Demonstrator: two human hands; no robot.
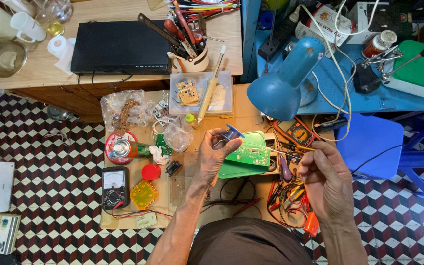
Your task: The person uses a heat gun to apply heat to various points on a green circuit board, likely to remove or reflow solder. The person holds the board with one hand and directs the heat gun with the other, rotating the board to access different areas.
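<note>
My left hand (213,156) is raised over a low wooden bench (241,105) and grips a small blue solder spool (232,132) by its rim. A thin strand of solder wire (283,153) runs from the spool to my right hand (326,179), which pinches its free end between finger and thumb. Under both hands lies a green circuit board (252,156) on a green tray. A blue desk lamp (283,81) hangs just beyond the spool.
On the bench sit a black analogue multimeter (114,186), a red spray can (123,147), a red cap (150,172), a clear box of parts (201,93) and tangled red leads (290,196). A blue stool (369,142) stands right. A black player (120,47) rests on the far table.
</note>
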